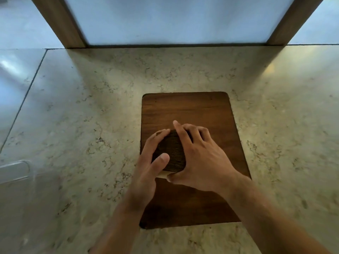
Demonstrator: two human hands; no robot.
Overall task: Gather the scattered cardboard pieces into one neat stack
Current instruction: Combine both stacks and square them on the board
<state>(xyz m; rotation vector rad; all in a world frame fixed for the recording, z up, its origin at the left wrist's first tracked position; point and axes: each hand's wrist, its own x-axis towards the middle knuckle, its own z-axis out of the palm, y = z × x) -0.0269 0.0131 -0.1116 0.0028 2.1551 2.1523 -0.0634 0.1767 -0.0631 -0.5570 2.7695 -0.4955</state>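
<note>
A pale, veined stone surface (pixel 91 116) fills most of the room in front of me, glossy enough to catch blue light from the frosted window panel (pixel 170 19) at its far edge. Two brown wooden frame posts (pixel 58 22) stand on either side of that panel, slanting outward in the wide view.

On the stone lies a dark wooden board (pixel 189 110), rectangular with rounded corners, its long side running away from the person. At the left edge of the view, a clear plastic container (pixel 16 171) sits on the stone, well apart from the board; only a corner of it shows.

Two bare forearms reach in from below and meet over the middle of the board. The left hand (pixel 152 160) presses flat against the left side of a stack of cardboard pieces (pixel 173 153), fingers stretched along it and thumb resting on the near face. The right hand (pixel 200 158) curves over the top and right side, fingers spread across the far edge and thumb tucked at the near bottom corner. Both hands are closed around the stack, squeezing it between them. The stack stands on the board, its ribbed layered edges facing me, and one paler piece (pixel 163 174) peeks out at its near bottom.
</note>
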